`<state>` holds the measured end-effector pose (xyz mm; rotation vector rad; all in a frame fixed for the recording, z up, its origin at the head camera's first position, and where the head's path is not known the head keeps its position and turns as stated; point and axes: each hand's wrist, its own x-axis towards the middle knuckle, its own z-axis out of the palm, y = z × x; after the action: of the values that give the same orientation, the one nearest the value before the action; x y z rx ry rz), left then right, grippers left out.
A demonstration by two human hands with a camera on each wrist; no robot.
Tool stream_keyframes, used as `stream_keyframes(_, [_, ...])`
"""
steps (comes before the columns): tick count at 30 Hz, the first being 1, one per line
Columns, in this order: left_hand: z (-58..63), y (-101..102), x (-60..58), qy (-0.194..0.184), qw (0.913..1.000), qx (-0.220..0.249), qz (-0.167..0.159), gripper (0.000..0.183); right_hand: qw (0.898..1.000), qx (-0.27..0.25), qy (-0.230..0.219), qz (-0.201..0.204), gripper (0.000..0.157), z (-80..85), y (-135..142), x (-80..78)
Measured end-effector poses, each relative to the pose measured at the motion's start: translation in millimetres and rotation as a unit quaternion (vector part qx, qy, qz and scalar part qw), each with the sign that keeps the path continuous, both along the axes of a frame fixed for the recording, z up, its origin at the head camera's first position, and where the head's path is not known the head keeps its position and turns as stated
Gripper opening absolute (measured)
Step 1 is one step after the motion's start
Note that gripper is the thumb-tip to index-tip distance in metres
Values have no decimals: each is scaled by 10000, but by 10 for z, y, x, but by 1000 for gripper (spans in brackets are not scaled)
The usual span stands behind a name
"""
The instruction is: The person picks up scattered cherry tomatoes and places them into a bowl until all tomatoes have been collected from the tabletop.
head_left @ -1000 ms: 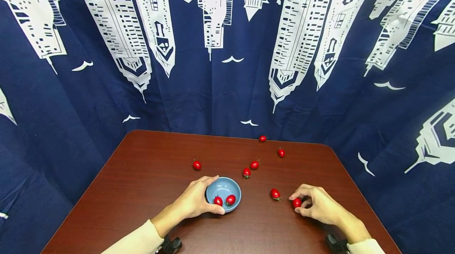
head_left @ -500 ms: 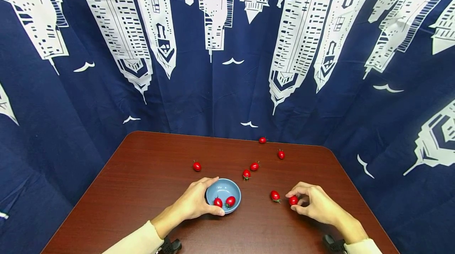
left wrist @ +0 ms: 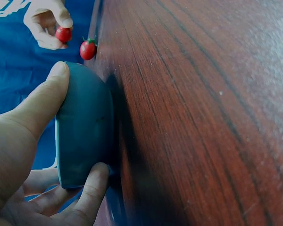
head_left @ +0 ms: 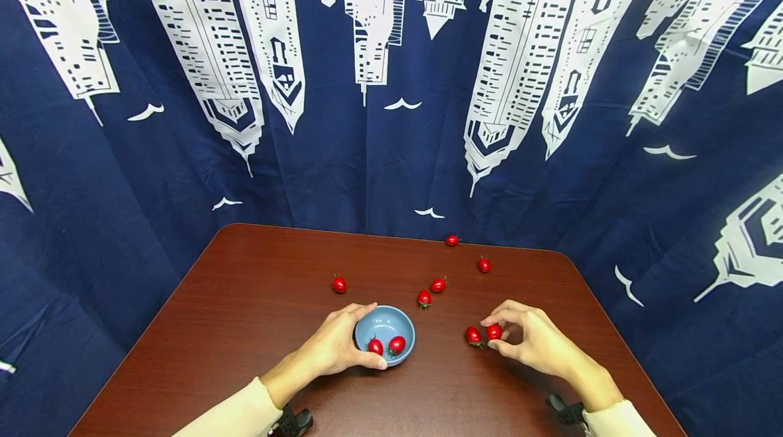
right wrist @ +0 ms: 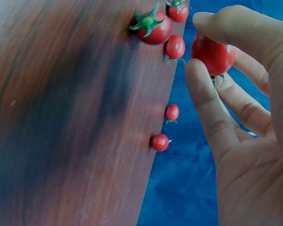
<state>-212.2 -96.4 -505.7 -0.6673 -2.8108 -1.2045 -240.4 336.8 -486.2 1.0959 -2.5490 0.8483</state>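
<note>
A small blue bowl (head_left: 385, 318) stands on the brown table, with two cherry tomatoes (head_left: 397, 344) lying inside. My left hand (head_left: 333, 345) holds the bowl from its left side, thumb at the near rim and fingers round the far side. In the left wrist view the bowl's outer wall (left wrist: 85, 127) shows between thumb and fingers. My right hand (head_left: 532, 342) pinches a cherry tomato (right wrist: 213, 55) between thumb and fingertips, lifted off the table in the right wrist view. Just left of it, another cherry tomato (head_left: 474, 336) with a green stem lies on the table.
Two cherry tomatoes (head_left: 425, 298) lie close together beyond the bowl, and one tomato (head_left: 339, 285) lies at the back left. Two more, including a far tomato (head_left: 452, 240), are near the table's back edge. A dark blue patterned curtain (head_left: 367, 151) hangs behind the table (head_left: 257, 267).
My right hand has moved left and slightly away from me, carrying the pinched cherry tomato up beside the one on the table. The left hand and bowl have stayed in place.
</note>
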Motion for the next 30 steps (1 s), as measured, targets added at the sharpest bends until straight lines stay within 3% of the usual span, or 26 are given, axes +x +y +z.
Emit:
stream_keyframes(11, [-8,10,-8,62,10000,-33,-39,114,10000,34,52,-78,39,92,-208,-38])
stream_keyframes(30, [-15,0,-20,58,10000,-60,-13,113,9992,-274,-44,303,31,245,-770,-130])
